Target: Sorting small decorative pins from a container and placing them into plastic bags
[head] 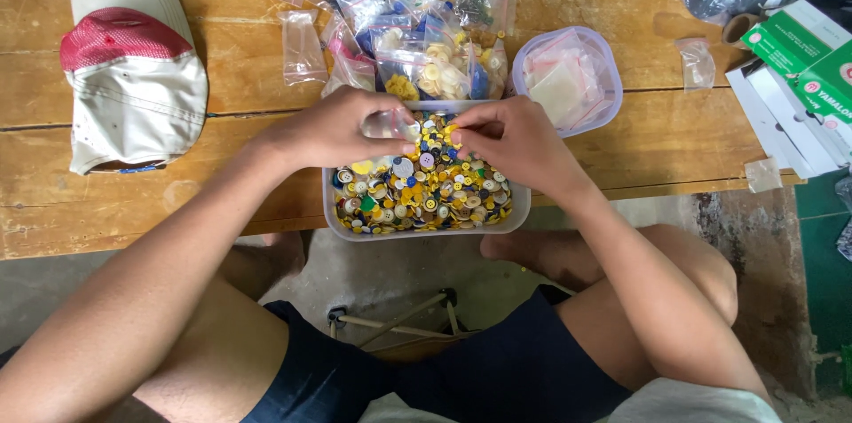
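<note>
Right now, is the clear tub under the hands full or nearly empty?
Full: the clear tub is heaped with mixed buttons reaching about its rim, with none of its floor showing.

Both hands, left and right, meet with fingertips pinched, forearms angled inward.

A clear plastic tub full of mixed buttons, mostly yellow, sits at the near edge of the wooden desk. Above the tub's far rim, the left hand pinches a small clear bag, while the right hand holds its fingertips at the bag's mouth. Beyond the tub lies a heap of bagged buttons. To the tub's left rests a white and red cap; to its right stands a second tub holding clear bags.
</note>
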